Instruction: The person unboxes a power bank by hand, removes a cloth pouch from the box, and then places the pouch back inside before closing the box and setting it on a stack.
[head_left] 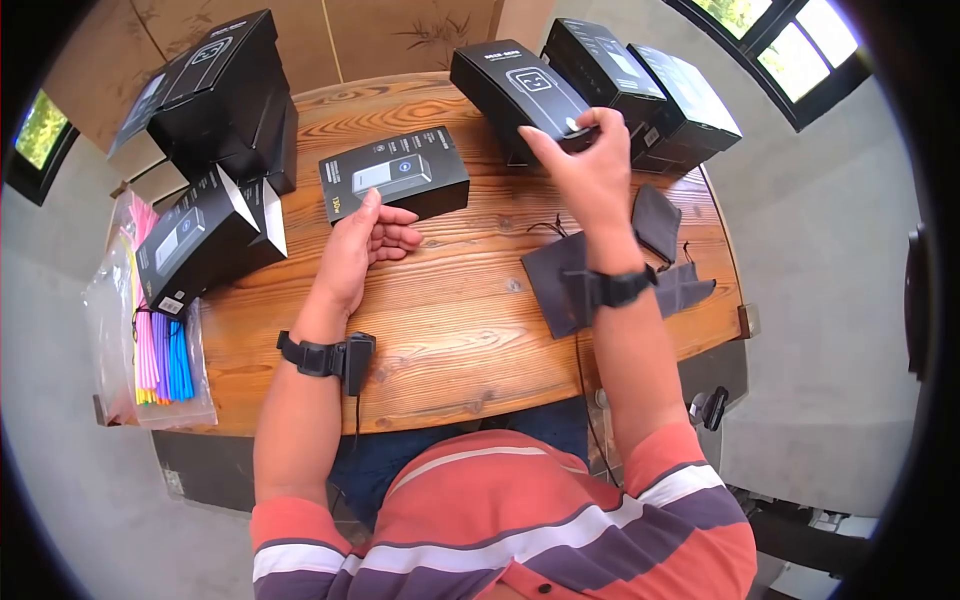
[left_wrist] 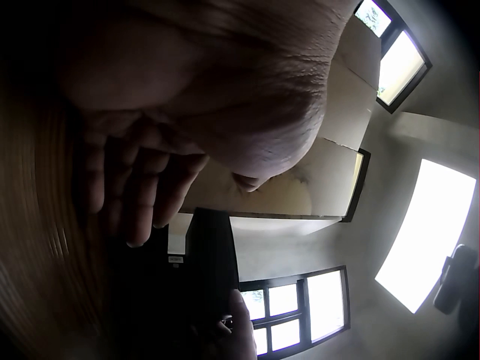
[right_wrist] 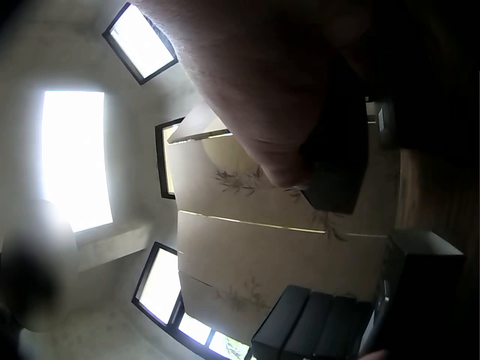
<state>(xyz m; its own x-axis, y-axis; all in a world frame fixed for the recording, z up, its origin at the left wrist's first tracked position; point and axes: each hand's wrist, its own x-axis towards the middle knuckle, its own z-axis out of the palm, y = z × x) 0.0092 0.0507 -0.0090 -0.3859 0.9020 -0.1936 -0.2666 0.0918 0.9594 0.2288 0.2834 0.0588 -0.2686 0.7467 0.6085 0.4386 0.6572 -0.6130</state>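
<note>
Striped shirt [head_left: 500, 525] closest to camera. On my feed, right hand [head_left: 592, 175] grips near end of the tilted black box [head_left: 520, 82], toward table's [head_left: 470, 310] far side; long axis runs forward-left from that grip. Left hand [head_left: 360, 245], loose-fingered, grasps nothing, beside flat box [head_left: 395, 165]; contact unclear to me.

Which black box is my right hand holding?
The box with the face outline on top, leftmost of three at the back right. Your right hand grips its near end; the two boxes to its right aren't held.
</note>
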